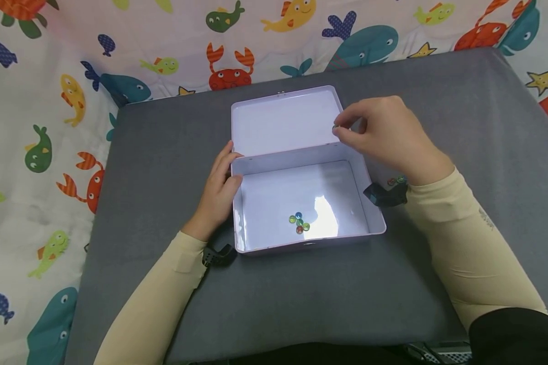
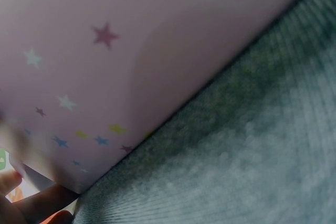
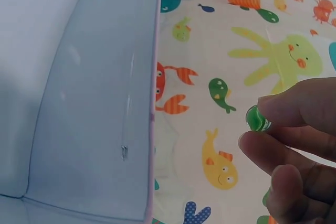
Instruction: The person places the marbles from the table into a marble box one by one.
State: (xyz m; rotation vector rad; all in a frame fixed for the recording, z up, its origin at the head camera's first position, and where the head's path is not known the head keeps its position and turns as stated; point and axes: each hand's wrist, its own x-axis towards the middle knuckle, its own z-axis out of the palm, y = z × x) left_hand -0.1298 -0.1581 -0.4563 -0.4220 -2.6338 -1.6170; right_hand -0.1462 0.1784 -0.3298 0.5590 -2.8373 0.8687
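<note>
A shallow white metal box [image 1: 379, 227] sits on the grey cloth with its lid [image 1: 285, 121] laid back. Inside, near the front wall, is a small cluster of glass marbles [image 1: 306, 226]. My left hand [image 1: 216, 190] holds the box's left side at the back corner, thumb at the rim. The left wrist view shows the box's pink, star-printed outer wall [image 2: 105, 77] with fingers at its corner. Over the lid's right edge, my right hand [image 1: 388, 134] pinches a clear marble with a green swirl [image 3: 256, 119] between thumb and forefinger.
More marbles [image 1: 401, 179] lie on the grey cloth [image 1: 324, 299] right of the box, partly behind the right wrist's black camera [image 1: 385, 195]. A curtain [image 1: 164, 30] printed with sea animals hangs along the back and left.
</note>
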